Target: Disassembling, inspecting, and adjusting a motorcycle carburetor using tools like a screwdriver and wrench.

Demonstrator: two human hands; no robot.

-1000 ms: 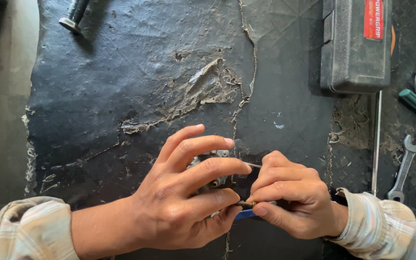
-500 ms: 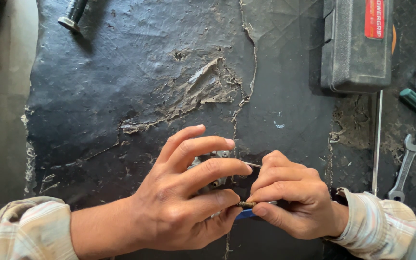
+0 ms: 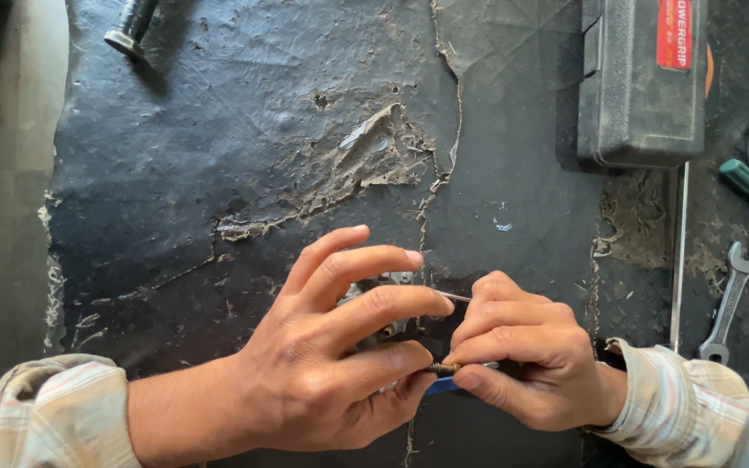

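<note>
Low centre I see my left hand (image 3: 331, 364) cupping a metal part (image 3: 392, 303), fingers curled; my right hand (image 3: 522, 360) pinches what may be a screw (image 3: 442, 368).

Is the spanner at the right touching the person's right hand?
Apart. The head view shows the spanner lying beyond the right hand, with bare mat between them.
</note>
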